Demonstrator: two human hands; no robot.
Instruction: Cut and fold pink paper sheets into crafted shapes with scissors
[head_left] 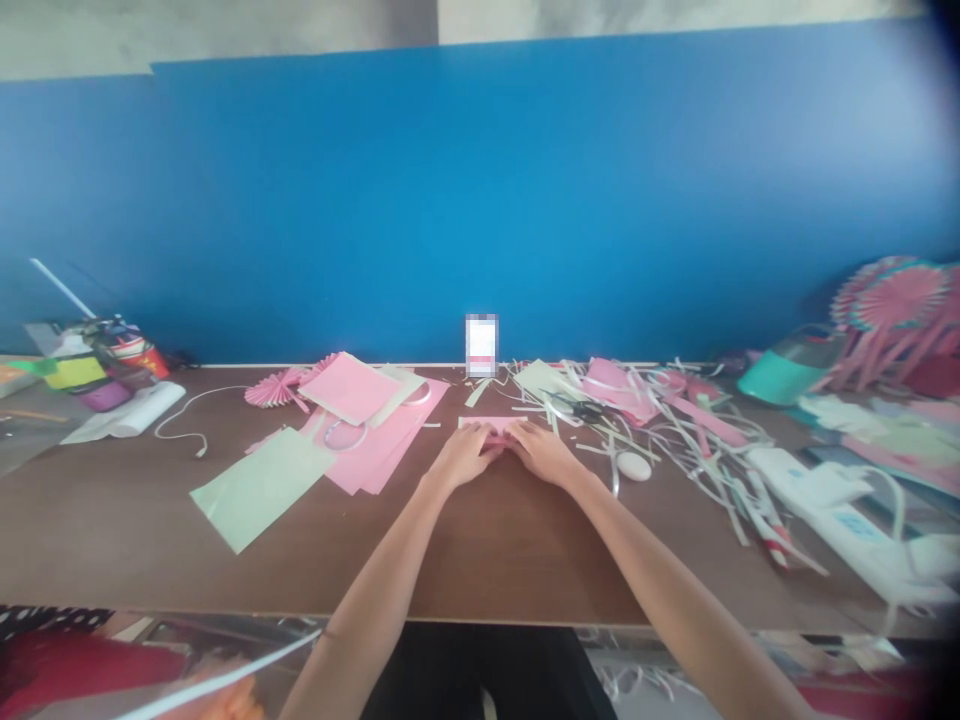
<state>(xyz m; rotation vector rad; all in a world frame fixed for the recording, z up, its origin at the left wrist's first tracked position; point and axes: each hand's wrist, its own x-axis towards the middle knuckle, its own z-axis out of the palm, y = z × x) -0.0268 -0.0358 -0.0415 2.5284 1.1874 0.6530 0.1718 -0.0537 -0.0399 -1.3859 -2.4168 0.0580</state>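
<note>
Both hands meet at the middle of the brown table [510, 560], over a small piece of pink paper [491, 422]. My left hand [469, 450] is closed on its left side, fingers bent and thumb at the near edge. From the right, my right hand [540, 450] grips the same paper, its fingertips close to those of the left. A narrow band of the paper shows beyond the fingers; the rest is hidden beneath them. Left of the hands lie pink sheets [386, 440] and a pale green sheet [262, 485].
Pleated pink paper fans [274, 388] lie at the back left. Paper strips [705, 470], a white oval object [634, 466] and a power strip [847, 520] spread to the right. A phone-like card [481, 345] stands against the blue partition [450, 200]. Finished-looking rosettes [900, 295] lean far right.
</note>
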